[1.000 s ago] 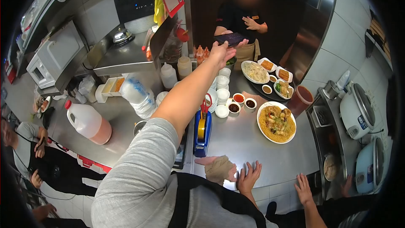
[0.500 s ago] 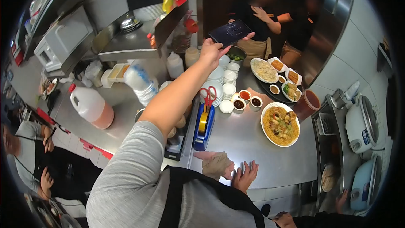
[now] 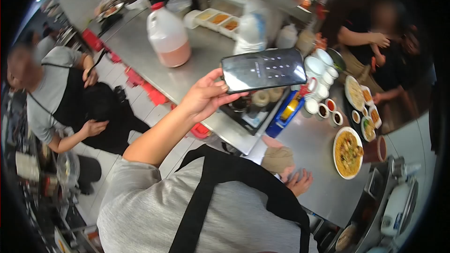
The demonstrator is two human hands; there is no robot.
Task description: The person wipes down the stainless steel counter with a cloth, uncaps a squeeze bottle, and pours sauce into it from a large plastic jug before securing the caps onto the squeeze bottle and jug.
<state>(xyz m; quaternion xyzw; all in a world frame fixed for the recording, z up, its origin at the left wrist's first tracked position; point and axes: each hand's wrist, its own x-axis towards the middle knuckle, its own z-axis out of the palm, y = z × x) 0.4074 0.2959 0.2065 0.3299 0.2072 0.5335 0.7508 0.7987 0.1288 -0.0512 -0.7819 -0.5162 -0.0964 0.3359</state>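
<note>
With clock directions from the view's centre, the left hand grips one end of the phone at one o'clock. The right hand, open, rests on the tabletop between four and five, beside a brown cloth. The noodle plate lies past three; a red-capped jug stands at eleven.

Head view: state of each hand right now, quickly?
Left hand: closed on the edge of a phone.
Right hand: open, fingers spread at the metal counter, no object visible in it.
</note>
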